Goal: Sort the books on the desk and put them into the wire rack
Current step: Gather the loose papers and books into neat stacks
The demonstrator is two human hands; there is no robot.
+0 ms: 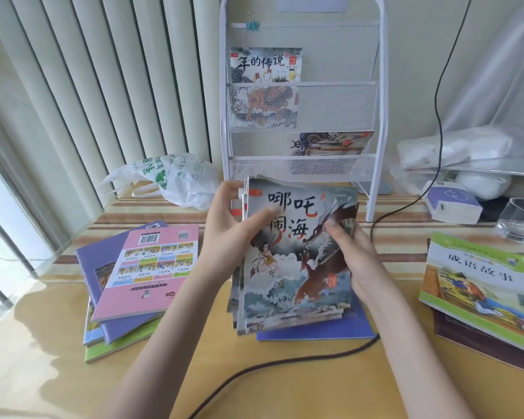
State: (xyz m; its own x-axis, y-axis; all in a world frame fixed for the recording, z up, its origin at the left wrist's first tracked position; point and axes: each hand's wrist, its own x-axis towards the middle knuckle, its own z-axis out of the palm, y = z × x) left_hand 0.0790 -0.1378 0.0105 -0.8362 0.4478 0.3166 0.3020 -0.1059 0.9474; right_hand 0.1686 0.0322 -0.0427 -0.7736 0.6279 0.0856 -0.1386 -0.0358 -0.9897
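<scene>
Both hands hold a stack of thin picture books [294,267] tilted up above the desk; the front cover shows a dragon and waves. My left hand [230,225] grips the stack's upper left edge, thumb on the cover. My right hand [354,255] holds its right side. The white wire rack [378,122] stands behind, with one book [265,65] in its top pocket and another [330,143] in the lower pocket. A pile topped by a pink book [152,267] lies at left. A green-edged book [478,285] lies at right. A blue book [330,332] lies under the held stack.
A black cable [254,367] runs across the wooden desk [285,388] and up the wall. A white plastic bag [170,179] sits at the back left. At the back right are a purple-and-white box [451,204], a clear glass [518,219] and plastic-wrapped items [466,152]. Vertical blinds hang at left.
</scene>
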